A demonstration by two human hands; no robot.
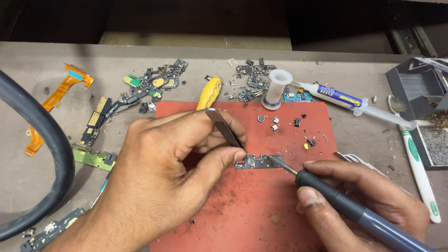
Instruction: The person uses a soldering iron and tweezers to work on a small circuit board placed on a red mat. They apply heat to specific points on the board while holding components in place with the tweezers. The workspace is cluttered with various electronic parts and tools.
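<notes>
At the centre of the frame the left hand (172, 172) pinches a pair of metal tweezers (225, 128), its thumb and forefinger closed on them, and the tweezer tips press down on the left end of a small circuit board (255, 162) lying on the red mat (261, 214). From the lower right the right hand (359, 200) is wrapped around a dark soldering iron (345, 205), whose thin tip touches the right end of that board. A grey hose (44, 135) curves down the left edge. Above the mat lie a yellow-handled tool (210, 92), a white spool (279, 88) and a syringe of paste (345, 100). A white toothbrush (417, 163) rests at the right, and an orange flex strip (56, 100) lies at the upper left.
</notes>
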